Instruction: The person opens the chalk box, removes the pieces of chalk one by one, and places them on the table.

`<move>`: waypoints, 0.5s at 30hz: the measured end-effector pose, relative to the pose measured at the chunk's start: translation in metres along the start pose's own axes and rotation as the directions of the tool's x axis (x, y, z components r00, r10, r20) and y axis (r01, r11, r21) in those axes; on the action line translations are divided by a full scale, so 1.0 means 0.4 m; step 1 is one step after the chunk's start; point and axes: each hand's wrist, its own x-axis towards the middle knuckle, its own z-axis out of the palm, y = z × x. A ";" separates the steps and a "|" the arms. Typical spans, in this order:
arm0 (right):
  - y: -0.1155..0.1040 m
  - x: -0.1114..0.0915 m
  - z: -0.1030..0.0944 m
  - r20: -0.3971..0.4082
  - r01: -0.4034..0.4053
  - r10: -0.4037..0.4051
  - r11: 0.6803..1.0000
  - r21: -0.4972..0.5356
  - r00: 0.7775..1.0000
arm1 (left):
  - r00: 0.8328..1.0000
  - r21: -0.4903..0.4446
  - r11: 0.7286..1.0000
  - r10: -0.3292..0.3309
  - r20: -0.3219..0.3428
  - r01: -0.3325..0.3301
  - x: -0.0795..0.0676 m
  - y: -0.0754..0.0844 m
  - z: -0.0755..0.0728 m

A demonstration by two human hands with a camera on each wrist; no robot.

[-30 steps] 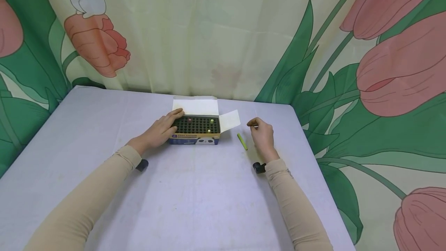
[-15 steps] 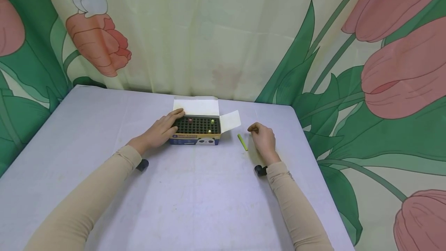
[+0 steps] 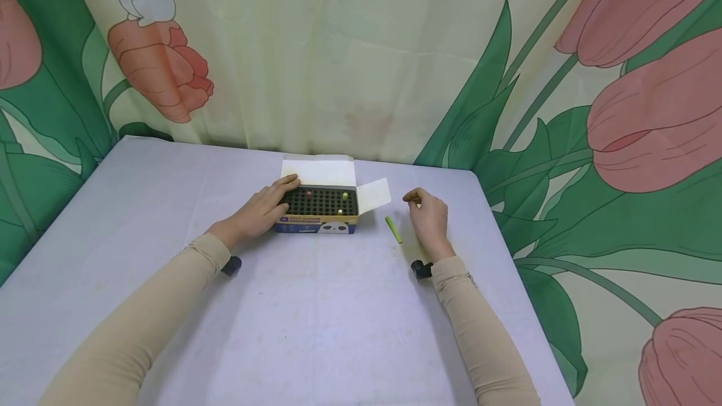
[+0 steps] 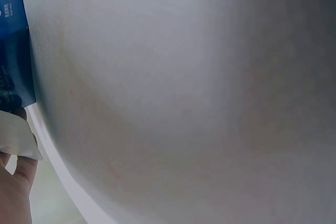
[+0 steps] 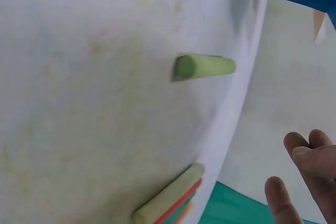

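A panda-printed box (image 3: 316,225) stands on the table with its lid up; its black insert (image 3: 323,207) has rows of round holes. Three coloured stick ends show in it: a red stick (image 3: 309,195), a green stick (image 3: 345,196) and a pale yellow stick (image 3: 340,212). My left hand (image 3: 256,212) rests over the box's left end, fingers extended; a white flap (image 4: 18,136) partly covers it in the left wrist view. My right hand (image 3: 430,221) hovers right of the box, fingers loosely bent, thumb apart, with nothing between them. A light green chalk-like stick (image 5: 207,66) lies between box and hand.
Several more sticks lie side by side below the right hand, among them a pale green stick (image 5: 170,195) and a red one (image 5: 181,203). The box's right flap (image 3: 373,195) sticks out sideways. A floral curtain (image 3: 361,80) hangs behind the white-covered table (image 3: 316,318).
My right hand dips slightly toward the table, then rises again with its fingers a little higher. The left hand, the box and the light green stick stay put.
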 end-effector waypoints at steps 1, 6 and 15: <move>-0.005 0.003 -0.002 -0.013 0.008 -0.008 1.000 0.003 1.000 | 1.000 0.000 1.000 0.002 -0.001 -0.002 0.000 0.000 -0.001; -0.042 0.013 -0.013 -0.065 0.026 -0.024 0.999 0.021 0.998 | 1.000 0.001 1.000 0.008 -0.005 -0.008 0.001 0.002 -0.003; -0.138 0.023 -0.023 -0.140 0.130 -0.118 0.988 0.079 0.983 | 1.000 0.007 1.000 0.004 -0.003 -0.004 0.000 0.001 0.001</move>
